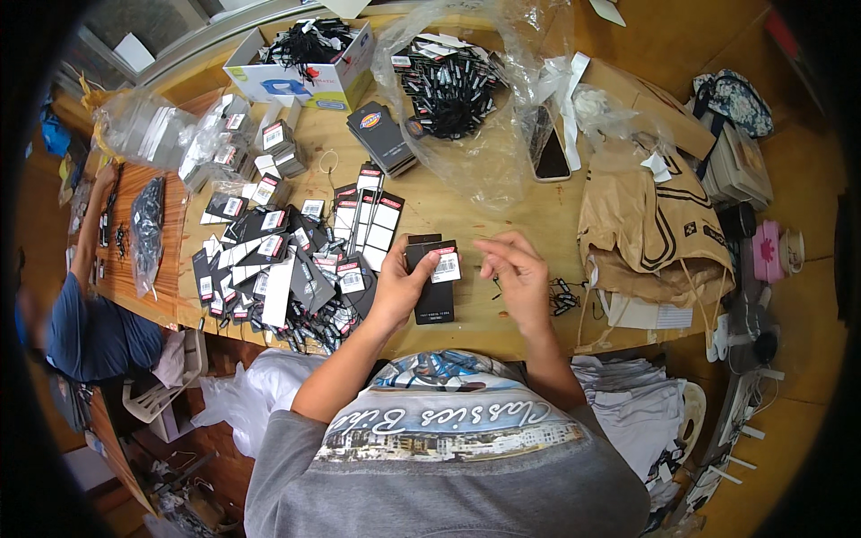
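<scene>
With left hand (395, 291) clamped on black tags (436, 302) and right hand (517, 273) apart, just beside, fingers bent; cannot tell of any thread at the fingertips. Held over wooden table (538, 213) near its front edge, long axis running away from the body, one short end toward the far side, white label (446, 264) at upper right. To the left, loose heap of tags (314, 287); to the right, tangle of cords (563, 298). Farther off: stack of dark cards (386, 139), clear bag (489, 184) around bundle of black cords (453, 94), white box (269, 88) heaped with more cords (309, 40); at far left, plastic bag (112, 115) with pale cards (160, 139) inside.
</scene>
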Demonstrator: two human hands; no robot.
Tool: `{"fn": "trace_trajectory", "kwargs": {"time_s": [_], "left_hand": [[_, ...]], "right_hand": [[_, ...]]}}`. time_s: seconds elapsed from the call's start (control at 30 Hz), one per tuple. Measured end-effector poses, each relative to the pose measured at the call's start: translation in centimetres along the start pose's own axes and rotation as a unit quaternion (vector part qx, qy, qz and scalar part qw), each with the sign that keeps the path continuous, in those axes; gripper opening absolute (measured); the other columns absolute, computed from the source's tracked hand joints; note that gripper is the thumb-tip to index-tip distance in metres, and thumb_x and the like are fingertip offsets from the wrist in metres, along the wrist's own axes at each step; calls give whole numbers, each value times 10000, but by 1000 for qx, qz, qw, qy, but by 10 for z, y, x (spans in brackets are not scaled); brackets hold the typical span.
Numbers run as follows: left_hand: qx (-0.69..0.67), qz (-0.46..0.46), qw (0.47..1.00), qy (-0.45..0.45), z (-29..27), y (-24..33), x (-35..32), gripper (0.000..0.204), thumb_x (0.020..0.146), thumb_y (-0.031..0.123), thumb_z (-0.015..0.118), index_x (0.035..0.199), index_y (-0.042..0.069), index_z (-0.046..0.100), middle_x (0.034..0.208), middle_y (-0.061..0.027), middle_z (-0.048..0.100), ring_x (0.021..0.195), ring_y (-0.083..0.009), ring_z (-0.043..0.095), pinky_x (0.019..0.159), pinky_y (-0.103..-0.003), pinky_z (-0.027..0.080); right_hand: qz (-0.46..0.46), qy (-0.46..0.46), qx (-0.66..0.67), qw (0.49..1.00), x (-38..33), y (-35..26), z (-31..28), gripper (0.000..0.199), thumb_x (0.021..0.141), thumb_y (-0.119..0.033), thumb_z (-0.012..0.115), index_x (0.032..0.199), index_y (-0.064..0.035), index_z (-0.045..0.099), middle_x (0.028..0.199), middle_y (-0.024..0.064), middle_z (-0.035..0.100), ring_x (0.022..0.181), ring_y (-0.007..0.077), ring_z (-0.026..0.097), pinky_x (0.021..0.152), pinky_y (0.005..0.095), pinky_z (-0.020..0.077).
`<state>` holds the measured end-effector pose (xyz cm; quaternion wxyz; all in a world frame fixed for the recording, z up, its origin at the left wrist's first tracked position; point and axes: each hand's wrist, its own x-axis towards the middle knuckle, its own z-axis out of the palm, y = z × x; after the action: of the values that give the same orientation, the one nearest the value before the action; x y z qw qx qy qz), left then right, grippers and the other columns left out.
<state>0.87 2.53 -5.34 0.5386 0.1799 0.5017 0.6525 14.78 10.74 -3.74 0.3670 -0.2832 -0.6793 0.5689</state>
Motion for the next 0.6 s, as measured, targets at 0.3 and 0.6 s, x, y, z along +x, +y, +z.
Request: {"fn": "trace_trajectory", "kwargs": {"time_s": [0.3,0.6], "left_hand": [[165,139,973,85,0,-3,-1,197,709,15,633,877,-21,535,776,-52,608,679,-64,545,612,-194,448],[257,183,941,125,3,0,-4,206,680,27,668,835,-14,539,719,-25,587,631,-51,518,577,-182,433]], "right_hand": [[103,75,80,989,-3,6,24,156,708,44,605,863,38,580,666,35,554,571,77,530,533,189,443],[116,70,64,989,-8,9,23,125,712,24,604,836,23,587,685,31,576,620,77,540,573,189,442]]}}
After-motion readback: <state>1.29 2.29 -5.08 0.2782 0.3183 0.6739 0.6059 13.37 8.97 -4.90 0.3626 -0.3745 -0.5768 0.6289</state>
